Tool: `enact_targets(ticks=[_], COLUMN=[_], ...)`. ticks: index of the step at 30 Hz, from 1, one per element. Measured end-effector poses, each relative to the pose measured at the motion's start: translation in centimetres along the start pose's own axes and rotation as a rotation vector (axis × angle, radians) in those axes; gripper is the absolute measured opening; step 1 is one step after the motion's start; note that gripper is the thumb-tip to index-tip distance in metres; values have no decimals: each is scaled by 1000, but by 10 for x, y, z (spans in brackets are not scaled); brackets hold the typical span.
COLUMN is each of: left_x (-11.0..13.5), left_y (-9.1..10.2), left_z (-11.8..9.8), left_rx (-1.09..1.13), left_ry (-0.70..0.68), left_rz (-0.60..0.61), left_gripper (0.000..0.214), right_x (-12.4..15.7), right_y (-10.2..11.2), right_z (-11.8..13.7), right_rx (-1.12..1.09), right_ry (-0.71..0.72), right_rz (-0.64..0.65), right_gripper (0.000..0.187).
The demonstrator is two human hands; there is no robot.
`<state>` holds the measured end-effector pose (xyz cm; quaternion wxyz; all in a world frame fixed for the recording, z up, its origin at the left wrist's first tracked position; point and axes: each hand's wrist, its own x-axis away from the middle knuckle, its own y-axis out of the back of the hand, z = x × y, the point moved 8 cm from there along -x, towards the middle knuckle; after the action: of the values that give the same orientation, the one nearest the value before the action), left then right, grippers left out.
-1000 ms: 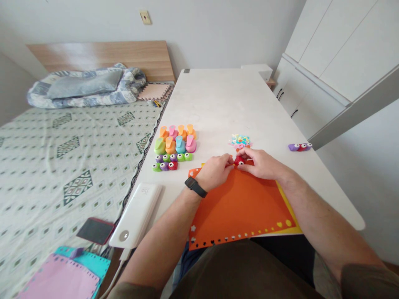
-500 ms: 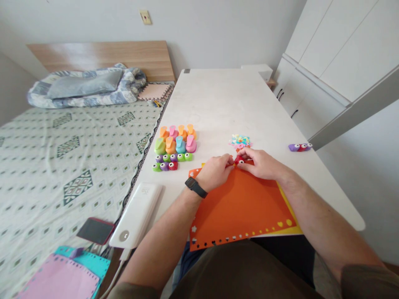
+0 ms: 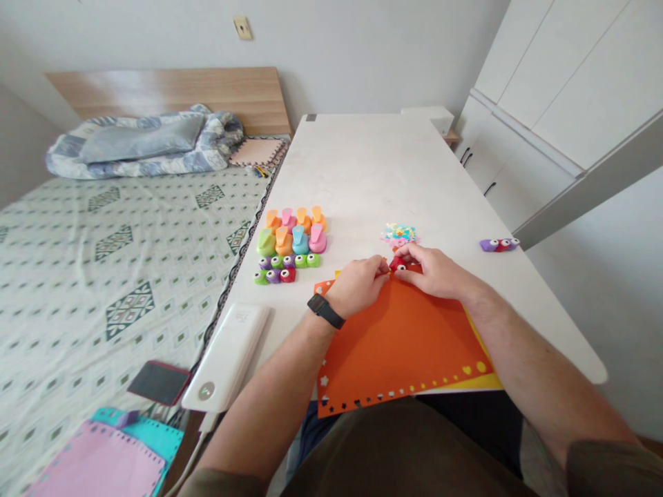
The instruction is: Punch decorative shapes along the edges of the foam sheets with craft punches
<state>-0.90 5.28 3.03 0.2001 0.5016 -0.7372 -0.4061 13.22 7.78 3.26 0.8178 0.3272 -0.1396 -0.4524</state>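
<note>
An orange foam sheet (image 3: 398,345) with small shapes punched along its edges lies on the white table (image 3: 362,166), over a yellow sheet (image 3: 489,376). My left hand (image 3: 357,284), a black watch on its wrist, pinches the orange sheet's far edge. My right hand (image 3: 432,270) is closed on a small red punch with googly eyes (image 3: 398,264) at that same edge. Just beyond the hands sits a little pile of coloured cut-outs (image 3: 398,235).
Rows of coloured punches (image 3: 290,245) stand left of the sheet. Two more small punches (image 3: 498,244) lie near the table's right edge. A white power bank (image 3: 228,355) rests at the left edge, beside a bed (image 3: 103,241) holding a phone (image 3: 158,382) and pink foam sheets (image 3: 103,462).
The orange sheet has shifted slightly under the hands; both hands stay at its far edge with the red punch.
</note>
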Motion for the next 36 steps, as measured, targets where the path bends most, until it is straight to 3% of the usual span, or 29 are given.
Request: enact_targets(ticks=[25,36], left_x=[0,2], left_y=[-1,-1], left_z=[0,0], left_rx=[-11,-27], left_ry=[-1,-21], left_rz=[18,-15], left_gripper=[10,14], right_x=[-1,-1], right_y=[1,15], right_z=[1,-4], right_rx=[-25,-34], right_ry=[14,-54], right_rz=[19,-115], right_gripper=[24,25])
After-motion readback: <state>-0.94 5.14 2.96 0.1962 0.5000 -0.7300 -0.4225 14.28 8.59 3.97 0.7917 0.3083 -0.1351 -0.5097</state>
